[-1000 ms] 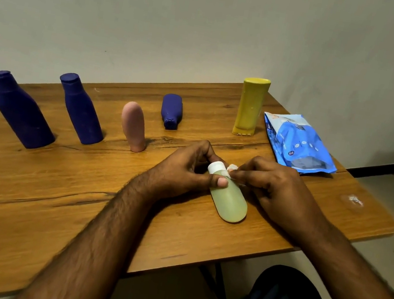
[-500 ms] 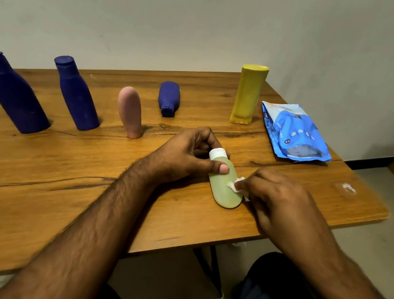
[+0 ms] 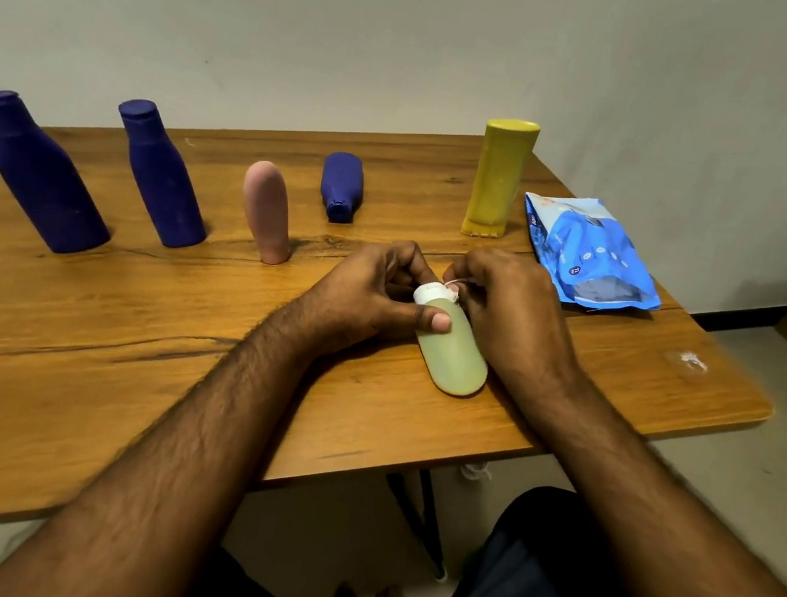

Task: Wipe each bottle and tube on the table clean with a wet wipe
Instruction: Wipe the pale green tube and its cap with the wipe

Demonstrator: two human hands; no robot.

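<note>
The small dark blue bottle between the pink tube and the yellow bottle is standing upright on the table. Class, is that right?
Not quite. The head view shows the small dark blue bottle lying on its side on the table, cap end toward the person. It does sit between the pink tube and the yellow bottle, both of which stand upright.

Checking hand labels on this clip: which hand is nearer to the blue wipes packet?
The right hand. It is at the pale green bottle's cap, just in front of the wipes packet. The left hand grips the bottle from its other side, farther from the packet.
</note>
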